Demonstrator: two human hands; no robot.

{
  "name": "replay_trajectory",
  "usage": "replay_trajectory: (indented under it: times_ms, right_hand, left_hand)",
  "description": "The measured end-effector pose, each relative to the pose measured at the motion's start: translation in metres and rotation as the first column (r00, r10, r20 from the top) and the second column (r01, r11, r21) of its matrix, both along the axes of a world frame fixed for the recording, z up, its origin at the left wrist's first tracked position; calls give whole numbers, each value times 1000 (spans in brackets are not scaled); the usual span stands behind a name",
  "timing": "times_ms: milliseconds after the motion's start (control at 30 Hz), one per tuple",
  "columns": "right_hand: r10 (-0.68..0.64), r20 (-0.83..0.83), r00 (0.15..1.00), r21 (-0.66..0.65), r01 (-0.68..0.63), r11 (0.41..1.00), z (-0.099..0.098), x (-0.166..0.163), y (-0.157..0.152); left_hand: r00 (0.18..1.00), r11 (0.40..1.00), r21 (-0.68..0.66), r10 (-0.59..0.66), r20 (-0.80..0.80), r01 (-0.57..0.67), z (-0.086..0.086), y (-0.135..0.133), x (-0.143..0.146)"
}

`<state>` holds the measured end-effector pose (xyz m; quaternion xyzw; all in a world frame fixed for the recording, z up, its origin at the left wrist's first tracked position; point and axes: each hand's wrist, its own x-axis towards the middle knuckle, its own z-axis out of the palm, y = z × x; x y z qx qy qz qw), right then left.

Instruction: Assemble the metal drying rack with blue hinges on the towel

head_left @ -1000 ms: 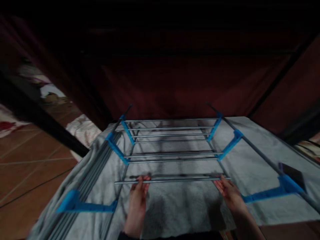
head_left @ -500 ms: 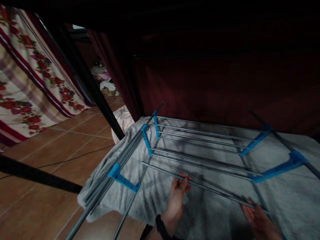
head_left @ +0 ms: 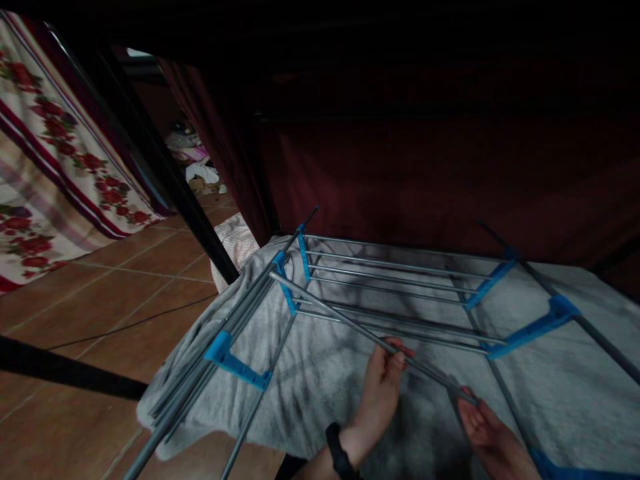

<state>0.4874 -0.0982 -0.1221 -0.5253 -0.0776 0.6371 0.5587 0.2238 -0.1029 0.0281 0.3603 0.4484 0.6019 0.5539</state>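
Note:
A loose grey metal rod [head_left: 340, 319] slants across a folding drying rack [head_left: 390, 277] of grey bars and blue plastic brackets. My left hand [head_left: 377, 393], with a dark band at its wrist, pinches the rod near its middle. My right hand [head_left: 487, 437] lies palm up at the rod's near right end, its fingers curled around that end. The rack rests on a grey towel [head_left: 550, 373]. The rod's far left end points up over the rack's left side bars [head_left: 235, 327].
A dark red fabric wall [head_left: 425, 173] rises behind the rack. To the left are brown floor tiles [head_left: 110, 280], black frame poles [head_left: 165, 173] and a floral cloth [head_left: 55, 160]. A pale bundle [head_left: 233, 240] and some clutter lie on the floor further back.
The rod has swung from level across the rack to a slant, its left end raised toward the left brackets. Both hands have shifted with it, and my view has turned left.

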Motion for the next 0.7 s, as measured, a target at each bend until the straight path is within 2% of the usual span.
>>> replay_trajectory:
  times_ms: [33,67,167,267,367,467,567,700]
  right_hand:
    - [-39,-30,999,-38,38,999,5,-12,-1]
    - [-27,-59,998,-75,22,997,9,-25,-3]
    - [220,-125,967,-125,-235,964,21,-59,-10]
    - [388,-134,912,-114,-403,908,29,-75,-13]
    - [395,-81,915,-82,-401,912,37,-73,-10]
    - [298,16,954,-63,-297,953,43,-65,-7]
    - [242,75,967,-50,-239,970,45,-55,-8]
    - [200,110,974,-34,-197,980,44,-45,-12]
  left_hand:
    - [1000,1000,19,-14,-12,14,1,0,4]
    - [999,999,41,-29,-29,30,2,1,6]
    - [985,989,123,-61,-159,81,11,4,3]
    - [941,981,182,-4,-339,70,33,7,-17]
    - [868,968,244,79,-490,50,63,10,-42]
    - [773,921,370,146,-618,121,80,12,-60]
    - [639,889,406,189,-745,211,70,16,-70]
    - [347,934,256,160,-924,250,25,18,-78]
